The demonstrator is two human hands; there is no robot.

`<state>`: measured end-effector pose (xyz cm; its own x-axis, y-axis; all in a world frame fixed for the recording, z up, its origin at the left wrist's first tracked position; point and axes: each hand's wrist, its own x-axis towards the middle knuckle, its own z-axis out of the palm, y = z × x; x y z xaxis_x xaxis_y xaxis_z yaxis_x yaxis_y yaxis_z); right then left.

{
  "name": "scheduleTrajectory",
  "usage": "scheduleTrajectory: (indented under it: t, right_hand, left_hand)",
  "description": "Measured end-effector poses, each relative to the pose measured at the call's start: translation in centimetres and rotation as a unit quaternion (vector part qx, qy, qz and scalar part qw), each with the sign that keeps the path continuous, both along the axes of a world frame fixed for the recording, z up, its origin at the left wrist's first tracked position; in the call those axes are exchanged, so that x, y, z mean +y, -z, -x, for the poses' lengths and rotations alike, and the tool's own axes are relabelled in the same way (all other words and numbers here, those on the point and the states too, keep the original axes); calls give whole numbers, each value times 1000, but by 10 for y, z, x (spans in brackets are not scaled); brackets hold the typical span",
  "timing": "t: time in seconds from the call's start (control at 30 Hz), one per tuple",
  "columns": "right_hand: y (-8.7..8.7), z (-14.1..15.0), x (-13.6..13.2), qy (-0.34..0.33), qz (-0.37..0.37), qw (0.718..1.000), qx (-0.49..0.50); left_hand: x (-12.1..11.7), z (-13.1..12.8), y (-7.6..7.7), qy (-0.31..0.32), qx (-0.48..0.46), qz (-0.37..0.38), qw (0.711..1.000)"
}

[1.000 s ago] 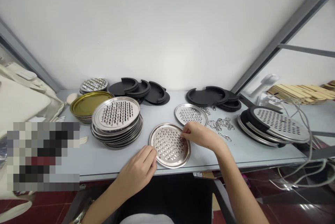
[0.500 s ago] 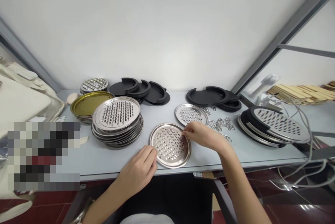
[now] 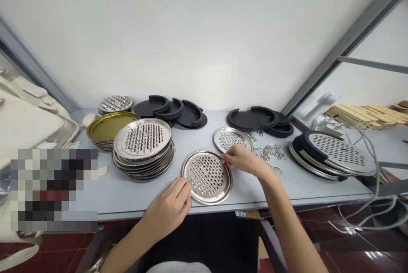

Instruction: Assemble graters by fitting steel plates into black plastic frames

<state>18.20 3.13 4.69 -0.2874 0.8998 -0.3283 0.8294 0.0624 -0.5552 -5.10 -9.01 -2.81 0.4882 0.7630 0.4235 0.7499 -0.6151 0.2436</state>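
Observation:
A round metal grater disc (image 3: 205, 176) with a raised rim lies at the front edge of the desk, between my hands. My left hand (image 3: 172, 200) is closed at its lower left rim, fingers curled together with the tips partly hidden. My right hand (image 3: 242, 160) pinches at the disc's upper right rim with thumb and forefinger. Just behind is another grater disc (image 3: 232, 139), lying flat. Small metal wire hooks (image 3: 270, 152) are heaped to its right. Left of my hands stands a stack of grater discs (image 3: 143, 139).
Gold-coloured round lids (image 3: 111, 126) are stacked at the left. Black round holders (image 3: 189, 113) lie along the wall, with more black holders (image 3: 255, 118) further right. Graters in black frames (image 3: 341, 152) are piled at the right, near white cables (image 3: 378, 188). A cream bag (image 3: 28, 115) hangs far left.
My right hand has shifted slightly left and up at the rim. The disc's perforated face catches the light differently, its holes looking darker. My left hand stays in place.

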Motion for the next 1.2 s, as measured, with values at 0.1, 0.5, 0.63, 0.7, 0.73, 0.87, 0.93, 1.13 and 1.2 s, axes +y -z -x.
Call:
scheduleTrajectory:
  t: [0.1, 0.5, 0.63, 0.7, 0.73, 0.87, 0.93, 1.13, 1.2]
  right_hand:
    - [0, 1, 1, -7, -1, 1000, 7]
    - [7, -22, 3, -52, 81, 981, 167]
    - [8, -28, -3, -72, 79, 973, 204]
    - [9, -30, -6, -82, 88, 967, 225]
    - [9, -30, -8, -82, 94, 964, 233]
    - [11, -25, -18, -61, 111, 963, 239]
    - [16, -21, -26, -55, 114, 958, 257]
    - [43, -17, -44, -10, 16, 945, 326]
    - [49, -19, -47, -3, -20, 946, 324]
  left_hand:
    - [0, 1, 0, -4, -3, 1, 1000]
    - [-1, -1, 1, -18, -18, 0, 1000]
    - [1, -1, 1, -44, -49, 10, 998]
    - [2, -1, 1, -63, -66, 14, 996]
    - [2, 0, 1, -71, -73, 15, 995]
    - [2, -1, -1, -81, -87, 22, 993]
    - [2, -1, -3, -82, -89, 25, 992]
    - [2, -2, -5, -96, -84, 25, 992]
    - [2, -2, -4, -95, -85, 22, 992]
